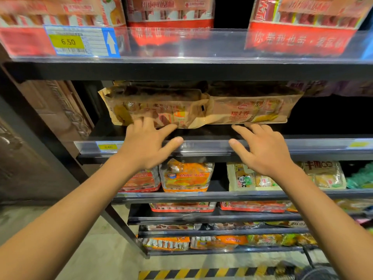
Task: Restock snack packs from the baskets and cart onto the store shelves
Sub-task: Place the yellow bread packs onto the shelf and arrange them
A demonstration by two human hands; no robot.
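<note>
Two tan snack packs lie side by side on the second shelf (201,150), the left pack (153,106) and the right pack (252,110). My left hand (147,146) reaches over the shelf's front rail with fingers spread, fingertips touching the lower edge of the left pack. My right hand (262,150) is also spread open, fingertips at the bottom edge of the right pack. Neither hand grips anything.
Red snack bags (171,19) stand on the top shelf behind a clear rail with a 6.50 price tag (68,42). Lower shelves hold orange packs (185,176), panda-print packs (248,178) and more. Black shelf post at left; hazard-striped floor tape (201,272) below.
</note>
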